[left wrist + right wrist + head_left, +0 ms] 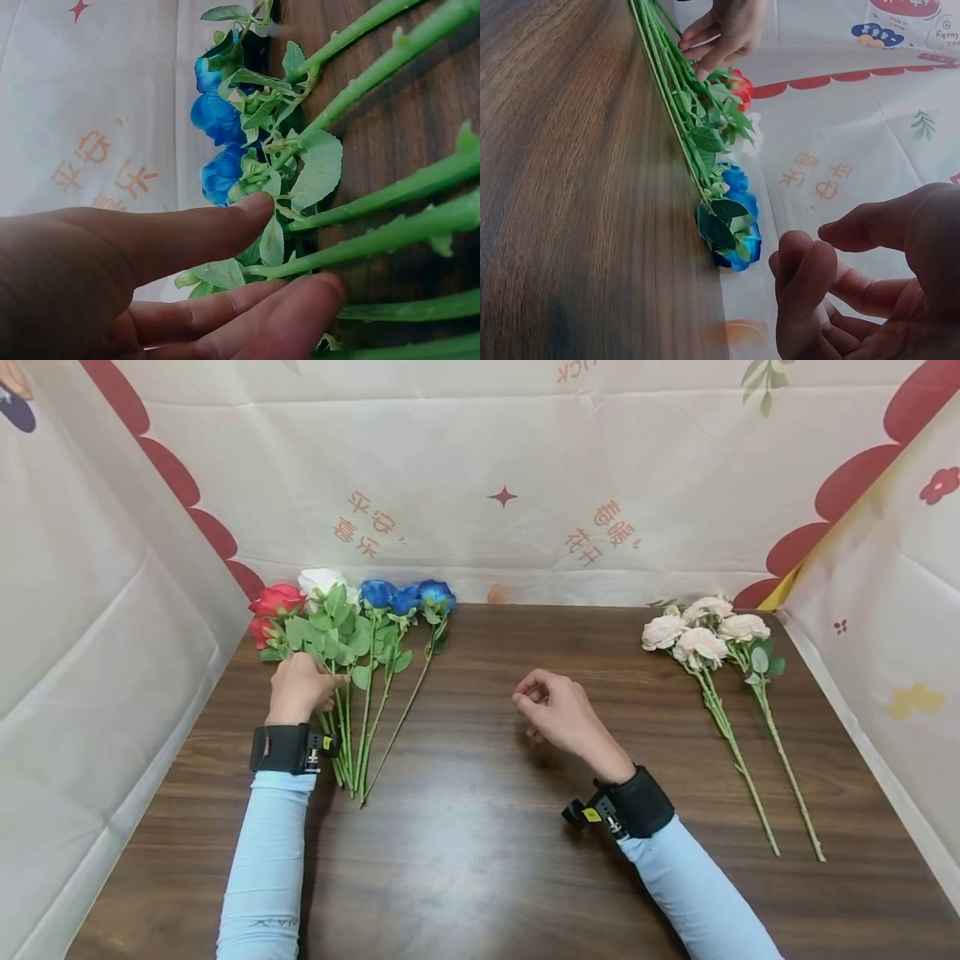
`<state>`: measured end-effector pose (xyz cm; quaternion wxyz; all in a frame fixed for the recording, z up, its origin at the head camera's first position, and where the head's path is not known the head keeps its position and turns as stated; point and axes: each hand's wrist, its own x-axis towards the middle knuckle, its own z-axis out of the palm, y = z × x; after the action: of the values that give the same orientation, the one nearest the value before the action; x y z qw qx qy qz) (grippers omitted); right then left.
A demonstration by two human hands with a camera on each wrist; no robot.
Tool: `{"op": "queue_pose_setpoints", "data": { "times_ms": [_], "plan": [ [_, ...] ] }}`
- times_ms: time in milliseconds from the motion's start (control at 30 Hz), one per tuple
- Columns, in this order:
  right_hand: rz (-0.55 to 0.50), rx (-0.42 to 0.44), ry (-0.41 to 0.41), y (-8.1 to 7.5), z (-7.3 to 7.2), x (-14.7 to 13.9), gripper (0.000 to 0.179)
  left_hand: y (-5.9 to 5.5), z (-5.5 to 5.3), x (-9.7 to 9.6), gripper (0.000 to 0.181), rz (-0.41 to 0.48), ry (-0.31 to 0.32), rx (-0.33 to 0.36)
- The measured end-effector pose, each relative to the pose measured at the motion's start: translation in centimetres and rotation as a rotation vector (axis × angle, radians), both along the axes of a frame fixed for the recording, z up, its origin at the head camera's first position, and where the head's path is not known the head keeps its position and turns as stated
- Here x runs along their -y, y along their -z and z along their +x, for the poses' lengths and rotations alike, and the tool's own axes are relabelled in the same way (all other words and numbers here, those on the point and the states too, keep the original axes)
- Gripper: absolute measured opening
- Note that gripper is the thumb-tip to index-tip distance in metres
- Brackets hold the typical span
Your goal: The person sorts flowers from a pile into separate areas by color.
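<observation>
My left hand [298, 688] is over the stems of a bunch of artificial roses on the left of the table. In the left wrist view the thumb and fingers are parted, with green stems [405, 232] just beyond them; whether they touch is unclear. The bunch has red roses [279, 600], a white rose [322, 580] and blue roses [405, 598], blooms toward the back cloth. My right hand [561, 710] hovers over the middle of the table, fingers loosely curled, holding nothing. In the right wrist view its thumb [870, 221] is close to the fingertips.
Pale pink flowers [701, 645] on long stems lie at the right of the brown wooden table [465, 860]. Printed white cloth [480, 452] hangs along the back and both sides. Each wrist wears a black strap [637, 802] with a small camera.
</observation>
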<state>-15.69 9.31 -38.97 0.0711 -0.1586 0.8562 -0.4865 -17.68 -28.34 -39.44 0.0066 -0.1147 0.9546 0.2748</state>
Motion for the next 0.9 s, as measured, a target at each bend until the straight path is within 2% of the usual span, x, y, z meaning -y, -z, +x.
{"op": "queue_pose_setpoints", "data": {
  "times_ms": [300,633,900],
  "plan": [
    [-0.006,0.023,-0.008,-0.24,-0.19,-0.07,0.02,0.35,-0.29,-0.2,0.033,-0.049,-0.029,-0.022],
    [0.003,0.023,-0.002,-0.26,-0.29,-0.17,0.02,0.25,-0.42,0.06,0.031,-0.019,-0.026,-0.001],
    [0.01,0.031,-0.003,-0.22,-0.2,-0.15,0.014,0.76,-0.79,0.05,0.026,-0.031,-0.009,0.03]
  ]
}}
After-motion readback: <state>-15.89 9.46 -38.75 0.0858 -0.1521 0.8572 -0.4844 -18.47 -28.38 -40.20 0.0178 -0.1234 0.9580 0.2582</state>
